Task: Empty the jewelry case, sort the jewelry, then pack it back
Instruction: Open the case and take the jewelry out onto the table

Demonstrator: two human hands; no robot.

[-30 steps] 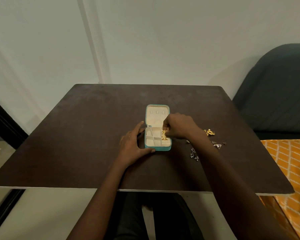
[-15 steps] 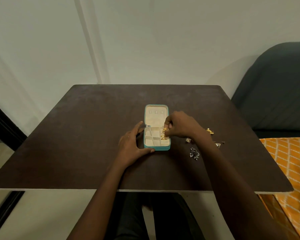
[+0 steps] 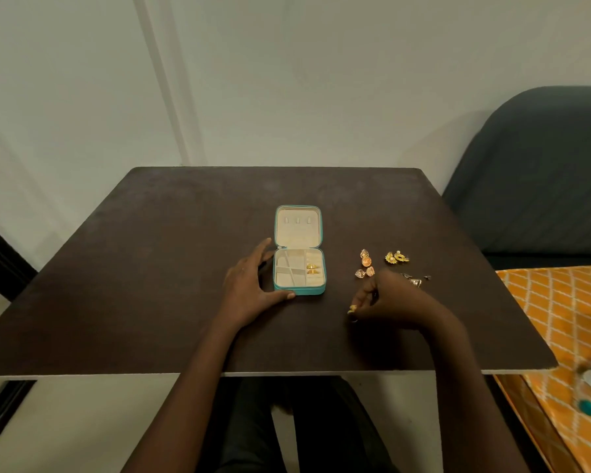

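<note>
A: Which step was in hand?

B: Emptying, it was judged. The case [image 3: 299,254] lay open mid-table [image 3: 151,268], steadied by the left hand [image 3: 253,285], whose fingers were spread along its left wall with the thumb at the front. A small gold piece [image 3: 352,308] was pinched in the right hand [image 3: 386,302], low over the table, right of the case.

A: And what was called for next?

B: The piece set down by its like; then the two gold rings [image 3: 312,269] in the right compartment lifted out.

A: Materials?

B: Teal shell, cream velvety lining, straight dividers. Domed filigree earrings [image 3: 365,266], gold flower studs [image 3: 396,257] and dark silvery pieces [image 3: 415,279] were laid apart on matte dark wood.
</note>
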